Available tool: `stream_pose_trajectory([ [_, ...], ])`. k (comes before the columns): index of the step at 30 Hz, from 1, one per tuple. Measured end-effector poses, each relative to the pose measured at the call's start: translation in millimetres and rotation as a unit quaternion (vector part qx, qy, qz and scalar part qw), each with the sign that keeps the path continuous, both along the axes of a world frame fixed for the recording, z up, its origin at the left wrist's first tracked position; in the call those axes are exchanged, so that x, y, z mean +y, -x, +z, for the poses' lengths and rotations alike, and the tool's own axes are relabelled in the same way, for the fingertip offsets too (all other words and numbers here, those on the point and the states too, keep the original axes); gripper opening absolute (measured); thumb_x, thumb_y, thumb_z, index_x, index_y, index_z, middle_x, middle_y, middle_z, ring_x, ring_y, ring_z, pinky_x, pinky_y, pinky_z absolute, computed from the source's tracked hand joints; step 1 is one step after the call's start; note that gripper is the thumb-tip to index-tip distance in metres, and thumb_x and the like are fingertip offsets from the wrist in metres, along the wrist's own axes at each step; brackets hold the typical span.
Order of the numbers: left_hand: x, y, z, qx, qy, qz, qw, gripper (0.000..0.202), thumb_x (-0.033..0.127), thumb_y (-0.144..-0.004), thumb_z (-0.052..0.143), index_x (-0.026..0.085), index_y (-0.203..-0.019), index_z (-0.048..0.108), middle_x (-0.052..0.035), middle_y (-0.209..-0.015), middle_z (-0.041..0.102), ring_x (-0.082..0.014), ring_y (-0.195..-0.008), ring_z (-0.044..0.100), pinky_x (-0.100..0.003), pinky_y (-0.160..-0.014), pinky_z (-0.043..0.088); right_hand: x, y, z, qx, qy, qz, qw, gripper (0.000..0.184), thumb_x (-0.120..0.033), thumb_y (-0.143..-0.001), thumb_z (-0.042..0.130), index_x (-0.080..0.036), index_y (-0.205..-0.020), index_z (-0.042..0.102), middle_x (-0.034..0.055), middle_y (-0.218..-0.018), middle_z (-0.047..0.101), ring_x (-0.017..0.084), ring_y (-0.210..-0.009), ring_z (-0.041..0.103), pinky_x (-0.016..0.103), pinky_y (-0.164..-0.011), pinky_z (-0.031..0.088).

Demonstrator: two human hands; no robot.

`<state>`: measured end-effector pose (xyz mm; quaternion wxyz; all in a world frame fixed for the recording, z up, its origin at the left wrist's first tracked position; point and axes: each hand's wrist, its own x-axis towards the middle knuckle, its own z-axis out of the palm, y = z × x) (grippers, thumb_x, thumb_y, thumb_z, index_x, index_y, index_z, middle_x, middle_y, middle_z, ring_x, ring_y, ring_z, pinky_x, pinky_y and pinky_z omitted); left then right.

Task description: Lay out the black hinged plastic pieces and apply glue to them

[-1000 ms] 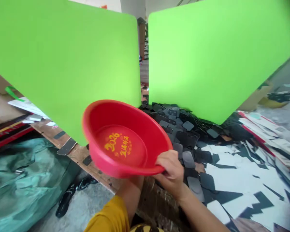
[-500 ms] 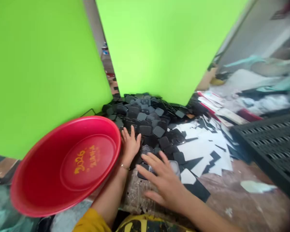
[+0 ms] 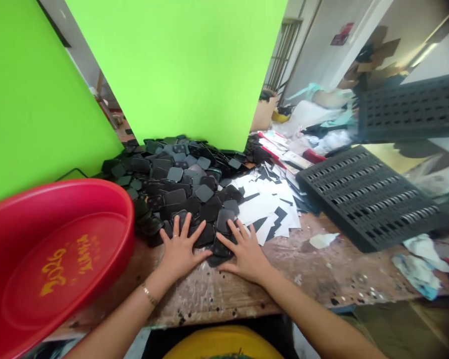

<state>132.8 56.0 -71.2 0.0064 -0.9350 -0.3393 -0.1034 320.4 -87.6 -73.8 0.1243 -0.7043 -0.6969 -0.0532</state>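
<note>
- Both hands are down on the worn, stained wooden tabletop, at the near edge of the heap of dark grey and black rounded-square plastic pieces.
- The left hand lies flat, palm down and fingers fanned wide, with its fingertips on the nearest dark pieces. It grips nothing.
- A thin gold-coloured bracelet sits on the left wrist.
- The right hand is just beside it, also flat and spread, fingertips pressing on pieces at the heap's front edge. Nothing is clasped there either.
- The heap runs from the hands back to the foot of two plain bright green panels.
- At the left, tilted towards the camera, is the round red plastic basin. It is near the left forearm but not touching it.
- Writing in the basin: yellow print on its floor reads "2026". The yellow characters beside it are too blurred to read.
- To the right of the heap lie white paper sheets and offcuts, some with dark shapes on them.
- Further right is a black perforated plastic tray, well apart from the hands.
</note>
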Motion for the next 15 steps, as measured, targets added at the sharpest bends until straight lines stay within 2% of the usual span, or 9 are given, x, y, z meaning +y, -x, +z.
stream_pose_trajectory([
  [4, 43.7, -31.7, 8.4, -0.038, -0.040, 0.076, 0.996, 0.063, 0.054, -0.090, 0.045, 0.042, -0.148, 0.024, -0.0044, -0.162, 0.004, -0.0428, -0.146, -0.001, -0.081, -0.098, 0.016, 80.5, -17.8, 6.8, -0.009, -0.047, -0.018, 0.999, 0.086, -0.072, -0.077, 0.057, -0.041, -0.150, 0.025, 0.0085, -0.160, 0.003, 0.040, -0.144, 0.013, 0.065, -0.111, 0.012],
  [6, 65.0, -48.5, 12.3, -0.061, -0.058, 0.105, 0.991, 0.064, 0.053, -0.091, 0.044, 0.040, -0.149, 0.022, -0.0062, -0.162, 0.004, -0.0443, -0.145, -0.001, -0.082, -0.097, 0.014, 117.3, -30.1, 11.2, -0.014, -0.066, -0.028, 0.997, 0.083, -0.067, -0.080, 0.059, -0.041, -0.150, 0.024, 0.0070, -0.161, 0.000, 0.039, -0.145, 0.011, 0.062, -0.112, 0.014],
  [9, 91.9, -73.4, 18.2, -0.082, -0.073, 0.115, 0.987, 0.068, 0.056, -0.089, 0.045, 0.038, -0.150, 0.021, -0.0075, -0.161, 0.003, -0.0449, -0.145, -0.001, -0.082, -0.097, 0.011, 160.3, -52.1, 17.9, -0.011, -0.073, -0.044, 0.996, 0.081, -0.064, -0.082, 0.058, -0.041, -0.151, 0.021, 0.0055, -0.161, -0.004, 0.037, -0.146, 0.007, 0.060, -0.112, 0.016],
  [12, 106.7, -93.0, 22.4, -0.079, -0.070, 0.103, 0.989, 0.067, 0.053, -0.089, 0.047, 0.036, -0.150, 0.024, -0.0060, -0.161, 0.007, -0.0426, -0.146, -0.001, -0.081, -0.100, 0.008, 183.1, -72.5, 21.1, 0.001, -0.063, -0.054, 0.997, 0.081, -0.064, -0.083, 0.056, -0.040, -0.151, 0.020, 0.0058, -0.160, -0.005, 0.035, -0.146, 0.006, 0.061, -0.112, 0.015],
  [15, 104.9, -102.7, 21.5, -0.083, -0.067, 0.072, 0.992, 0.065, 0.045, -0.090, 0.049, 0.031, -0.150, 0.028, -0.0052, -0.160, 0.015, -0.0390, -0.146, 0.004, -0.078, -0.104, 0.007, 183.4, -83.6, 18.2, 0.013, -0.056, -0.053, 0.997, 0.085, -0.062, -0.081, 0.060, -0.038, -0.152, 0.020, 0.0084, -0.160, -0.002, 0.036, -0.146, 0.008, 0.062, -0.112, 0.010],
])
